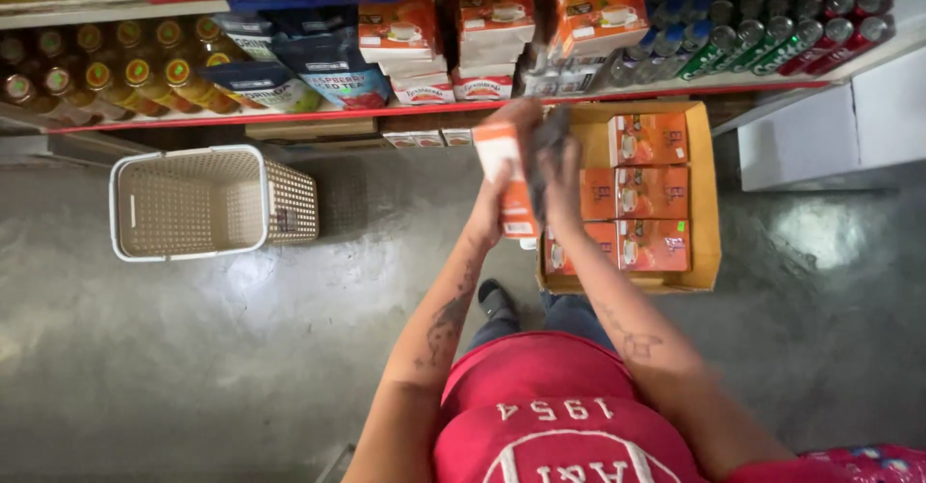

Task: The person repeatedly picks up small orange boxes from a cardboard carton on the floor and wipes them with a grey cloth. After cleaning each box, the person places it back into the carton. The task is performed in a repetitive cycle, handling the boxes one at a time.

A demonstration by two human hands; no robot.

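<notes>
Here the left hand (494,189) is clamped around an orange box (508,179), held upright, long axis vertical. The right hand (559,170) presses a dark cloth (546,146) against that box's right side, above the cardboard tray (707,203) of matching boxes.

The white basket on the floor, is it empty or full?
Empty. The white basket stands upright and its perforated bottom shows bare, with nothing inside.
</notes>
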